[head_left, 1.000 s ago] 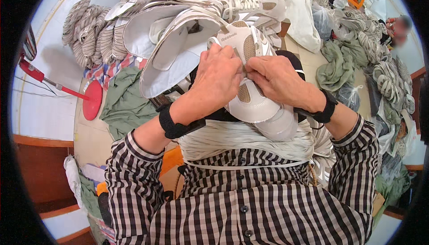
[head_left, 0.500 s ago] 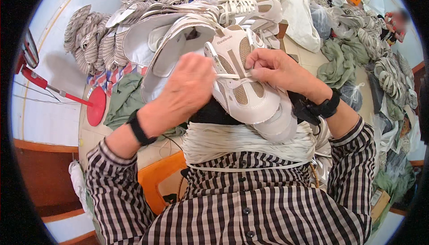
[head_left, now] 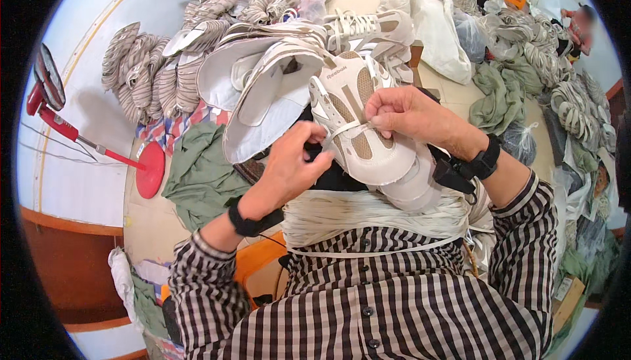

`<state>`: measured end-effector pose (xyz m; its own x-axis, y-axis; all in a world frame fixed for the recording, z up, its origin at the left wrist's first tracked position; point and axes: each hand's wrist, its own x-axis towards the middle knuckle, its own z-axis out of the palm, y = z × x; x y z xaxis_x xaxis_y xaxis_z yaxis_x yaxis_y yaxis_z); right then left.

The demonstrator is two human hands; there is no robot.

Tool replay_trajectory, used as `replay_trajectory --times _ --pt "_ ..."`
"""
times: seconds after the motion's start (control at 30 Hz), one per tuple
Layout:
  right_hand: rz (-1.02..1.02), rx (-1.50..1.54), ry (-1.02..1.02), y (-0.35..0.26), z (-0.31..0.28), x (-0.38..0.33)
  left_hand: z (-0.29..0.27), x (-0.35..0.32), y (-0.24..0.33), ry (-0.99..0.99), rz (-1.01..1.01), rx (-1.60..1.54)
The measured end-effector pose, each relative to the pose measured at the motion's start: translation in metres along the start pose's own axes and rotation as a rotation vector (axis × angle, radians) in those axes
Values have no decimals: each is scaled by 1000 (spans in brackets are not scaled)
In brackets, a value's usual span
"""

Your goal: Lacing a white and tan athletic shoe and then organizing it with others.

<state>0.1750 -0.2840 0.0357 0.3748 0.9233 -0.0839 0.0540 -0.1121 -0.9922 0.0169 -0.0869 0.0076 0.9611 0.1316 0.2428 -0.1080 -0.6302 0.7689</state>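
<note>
A beige and white shoe upper (head_left: pixel 375 158), with brown mesh panels, lies in front of me, toe toward my body. A flat white shoelace (head_left: pixel 345 127) crosses its lower eyelets. My right hand (head_left: pixel 411 113) pinches the lace between thumb and fingertips over the tongue. At the upper's left edge is my left hand (head_left: pixel 294 163), its thumb and forefinger apart beside the lace; its other fingers are curled. Another pale toe piece (head_left: pixel 414 189) shows beneath the upper. Across my lap lies a thick bundle of white laces (head_left: pixel 368 219).
Stacked uppers (head_left: pixel 269 107) stand to the left, and a laced upper (head_left: pixel 371 29) lies beyond. Bundled uppers (head_left: pixel 135 74) line the left wall, near a red-based lamp (head_left: pixel 151 169) and green cloth (head_left: pixel 204 173). A white sack (head_left: pixel 434 38) and more bundles (head_left: pixel 575 107) are at right. Other people appear at the far edges.
My left hand has moved down and away from the lace, and its thumb and forefinger have spread. The lace now lies closer across the upper. My right hand keeps its pinch.
</note>
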Motion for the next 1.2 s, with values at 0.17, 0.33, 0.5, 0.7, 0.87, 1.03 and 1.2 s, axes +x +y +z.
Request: replay_trajectory --times 0.17,0.33,0.5,0.7,0.87,1.03,1.2 --pt "36 11 18 -13 4 -10 17 13 -6 64 153 129" --pt "8 -26 61 -29 5 -32 15 8 -1 103 286 442" --pt "12 62 328 -66 -11 -112 -51 -41 -26 11 222 786" --pt "-213 80 795 -71 -73 -224 -175 -134 -38 292 -61 1139" --pt "-480 21 1056 -90 -124 -313 -309 -188 -97 537 -194 1331" --pt "-539 59 873 -128 -134 -319 -410 -289 -156 606 -710 1419" --pt "45 -891 973 -68 -213 -361 -455 -362 -167 679 -722 1554"
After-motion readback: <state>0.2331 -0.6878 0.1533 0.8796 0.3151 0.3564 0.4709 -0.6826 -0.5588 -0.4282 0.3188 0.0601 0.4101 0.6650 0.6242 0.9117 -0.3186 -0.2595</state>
